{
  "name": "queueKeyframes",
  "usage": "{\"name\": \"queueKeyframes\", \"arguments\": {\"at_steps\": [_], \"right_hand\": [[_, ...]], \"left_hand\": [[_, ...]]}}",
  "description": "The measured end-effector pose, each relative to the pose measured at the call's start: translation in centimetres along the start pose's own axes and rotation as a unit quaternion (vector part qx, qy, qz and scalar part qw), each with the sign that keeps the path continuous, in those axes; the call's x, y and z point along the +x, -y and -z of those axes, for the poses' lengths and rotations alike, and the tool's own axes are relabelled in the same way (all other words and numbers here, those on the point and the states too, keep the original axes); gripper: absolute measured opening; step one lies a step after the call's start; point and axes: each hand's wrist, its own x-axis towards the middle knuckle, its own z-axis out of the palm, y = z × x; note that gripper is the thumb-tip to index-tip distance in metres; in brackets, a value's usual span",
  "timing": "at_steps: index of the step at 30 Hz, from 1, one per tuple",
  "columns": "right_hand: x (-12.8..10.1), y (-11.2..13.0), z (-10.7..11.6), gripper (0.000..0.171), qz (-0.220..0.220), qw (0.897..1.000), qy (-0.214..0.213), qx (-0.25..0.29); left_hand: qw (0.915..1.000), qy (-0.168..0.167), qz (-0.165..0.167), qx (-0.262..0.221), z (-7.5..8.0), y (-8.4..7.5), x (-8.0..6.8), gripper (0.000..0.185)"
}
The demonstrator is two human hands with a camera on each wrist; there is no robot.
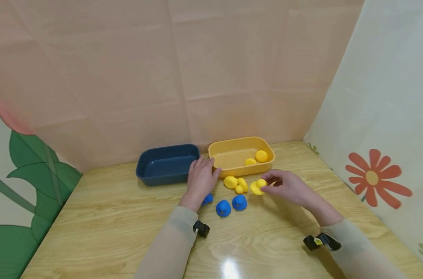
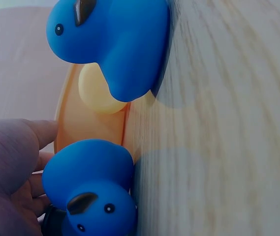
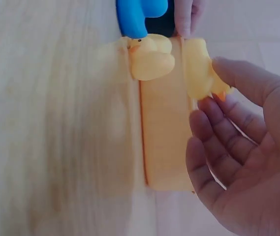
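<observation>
Head view: a yellow duck (image 1: 258, 187) is being pinched by the right hand (image 1: 290, 188) fingers, lifted just off the worktop (image 1: 110, 217) near the yellow tray (image 1: 240, 170). The left hand (image 1: 200, 179), fingers relaxed, is resting over a blue duck (image 1: 208, 199), steadying it.

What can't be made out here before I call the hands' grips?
- Blue duck by left hand: head view, mostly hidden by the hand; contact unclear.
- Right hand on yellow duck: grip too small; right wrist view blurred.
- Blue bin: interior partly hidden by its wall.
</observation>
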Motion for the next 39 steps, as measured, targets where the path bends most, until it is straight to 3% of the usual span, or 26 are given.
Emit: {"name": "queueKeyframes", "arguments": {"at_steps": [11,20,29,39], "right_hand": [[1.5,1.4,1.3,0.04,-0.039,0.996,-0.075,-0.006],[2.9,1.8,2.4,0.041,-0.029,0.995,-0.094,-0.004],[5.1,2.0,3.1,0.047,-0.047,0.991,-0.12,-0.025],[7.9,1.6,2.9,0.042,-0.074,0.987,-0.139,-0.039]], "left_hand": [[1.0,0.0,-0.001,-0.001,0.1,0.1,0.0,0.056],[1.0,-0.007,-0.006,0.001,0.1,0.0,-0.2,0.055],[1.0,-0.005,-0.004,0.006,-0.1,0.0,-0.2,0.056],[1.0,-0.006,-0.001,0.004,-0.1,0.0,0.0,0.054]]}}
